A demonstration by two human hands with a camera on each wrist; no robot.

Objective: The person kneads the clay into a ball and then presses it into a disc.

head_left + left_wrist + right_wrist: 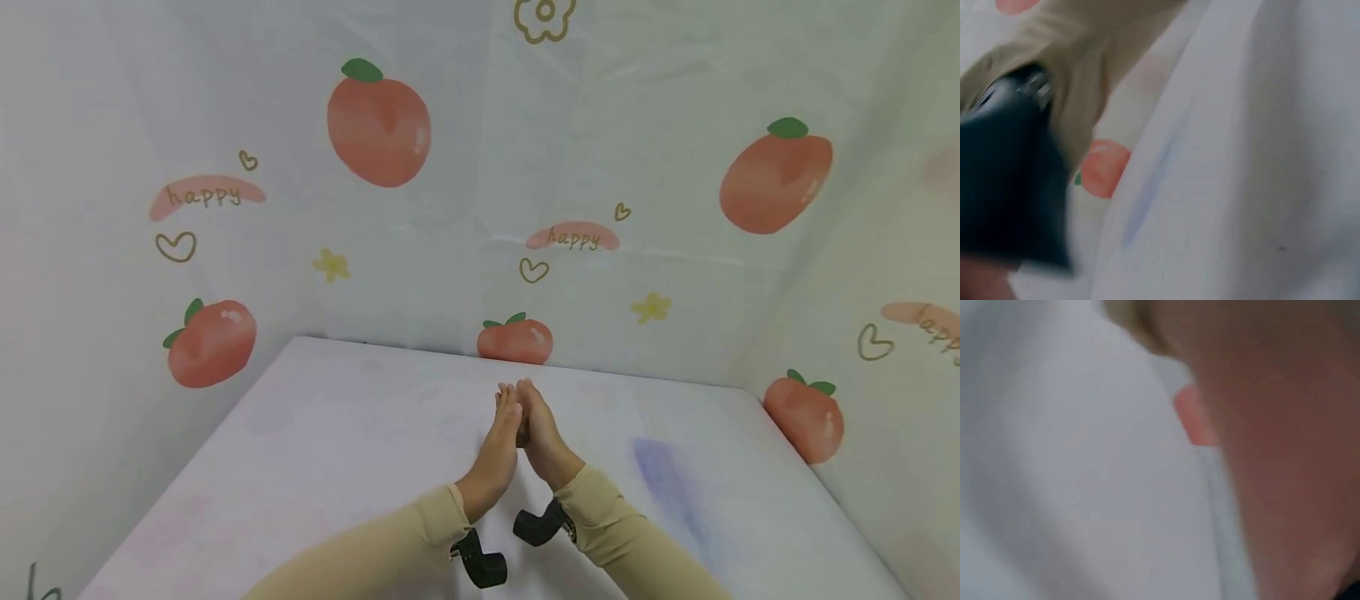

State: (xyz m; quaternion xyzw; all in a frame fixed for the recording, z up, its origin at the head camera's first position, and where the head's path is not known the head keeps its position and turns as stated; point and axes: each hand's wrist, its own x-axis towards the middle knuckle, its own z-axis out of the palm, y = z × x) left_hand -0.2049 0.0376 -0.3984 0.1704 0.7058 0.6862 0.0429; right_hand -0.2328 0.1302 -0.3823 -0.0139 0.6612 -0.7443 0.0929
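Observation:
Above the white table (315, 450), my left hand (499, 446) and right hand (543, 435) are pressed together palm to palm. Their fingers are straight and point away from me towards the back wall. A narrow dark gap shows between the palms; I cannot tell whether anything lies in it. Both arms wear beige sleeves (390, 550), with a black camera mount (480, 562) under each wrist. The left wrist view is blurred and shows a beige sleeve (1085, 56) and a black mount (1004, 181). Blurred skin (1285, 456) fills the right side of the right wrist view.
Pale sheeting printed with peaches (378, 125), hearts and "happy" labels walls the table in at the back and on both sides. A faint blue smudge (663, 479) marks the tabletop to the right of the hands.

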